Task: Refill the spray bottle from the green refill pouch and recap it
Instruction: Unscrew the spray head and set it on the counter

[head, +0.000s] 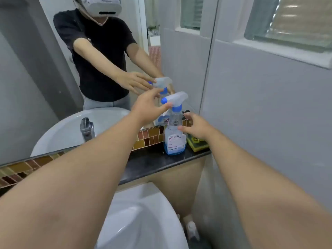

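Observation:
A clear spray bottle [174, 139] with a white and blue trigger head [175, 99] stands upright on the dark ledge [149, 162] under the mirror, a little blue liquid at its bottom. My left hand [147, 108] reaches in from the left, fingers spread, fingertips just at the trigger head. My right hand [195, 125] is open at the bottle's right side, thumb touching its shoulder. Neither hand has closed around the bottle. A green and yellow object [197, 143] lies behind the bottle on the right; I cannot tell if it is the pouch.
A white basin [143, 221] sits below the ledge. The mirror [89, 69] above it reflects a person, the tap and the bottle. A grey tiled wall [260, 105] and a window sill [287, 51] close off the right side. Mosaic tiles line the mirror's base.

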